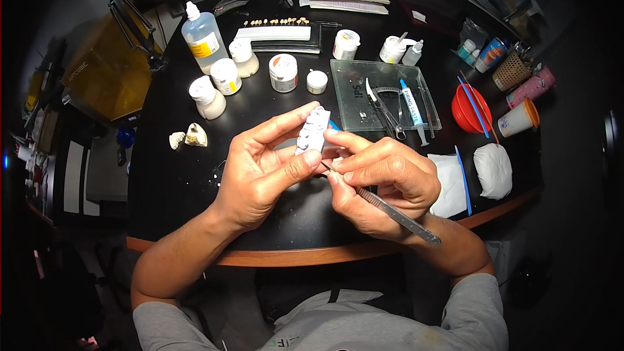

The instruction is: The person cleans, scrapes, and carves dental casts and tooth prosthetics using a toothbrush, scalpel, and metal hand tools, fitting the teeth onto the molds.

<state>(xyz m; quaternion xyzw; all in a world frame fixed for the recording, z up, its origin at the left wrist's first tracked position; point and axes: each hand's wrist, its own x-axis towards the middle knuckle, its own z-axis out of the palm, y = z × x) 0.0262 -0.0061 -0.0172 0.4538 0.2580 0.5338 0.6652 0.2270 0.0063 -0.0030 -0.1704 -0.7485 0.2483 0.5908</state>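
Note:
A white dental model (314, 131) with a row of teeth is pinched between the thumb and fingers of my left hand (255, 172). It is tilted upright above the black desk. My right hand (387, 179) grips a flat metal scalpel (400, 216) like a pen, its ridged handle pointing down to the right. The scalpel's front end lies close under the model's lower edge, and its tip is mostly hidden by my fingers. My right fingertips meet the model's right side. Something blue shows behind the model.
Left of my hands lie two cream model pieces (196, 134). Behind stand several jars (283, 73) and a squeeze bottle (204, 39). A glass slab (344, 88) carries a firing paste syringe (413, 112) and metal tools. On the right are a red bowl (469, 109) and white tissue (493, 170).

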